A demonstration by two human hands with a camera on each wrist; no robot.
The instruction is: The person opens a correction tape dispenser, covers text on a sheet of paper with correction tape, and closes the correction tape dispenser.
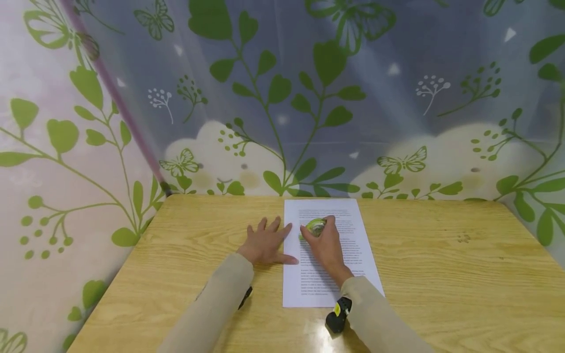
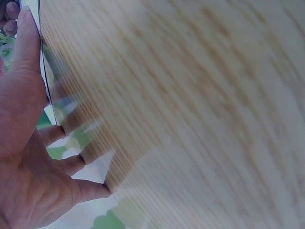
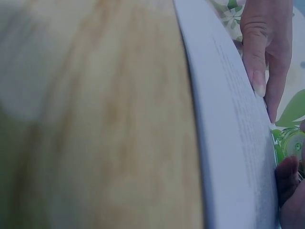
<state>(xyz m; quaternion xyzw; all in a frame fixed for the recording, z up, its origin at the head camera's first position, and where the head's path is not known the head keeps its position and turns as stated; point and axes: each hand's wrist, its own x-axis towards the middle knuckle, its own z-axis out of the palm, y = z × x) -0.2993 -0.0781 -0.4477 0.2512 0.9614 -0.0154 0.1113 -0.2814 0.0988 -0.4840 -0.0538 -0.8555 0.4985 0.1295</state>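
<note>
A green, clear-cased correction tape with a round spool inside sits between the thumb and fingers of my right hand. It is held low over the upper part of a printed sheet of paper, and part of it is hidden by the hand. My left hand lies spread at the sheet's left edge, its thumb and index fingertip on the paper and the other fingers on the wood. In the right wrist view the correction tape shows at the right edge, beyond the paper.
The sheet lies on a wooden table that reaches back to a curtain printed with leaves and butterflies. A second curtain panel hangs at the left. A black wrist device hangs below the right sleeve.
</note>
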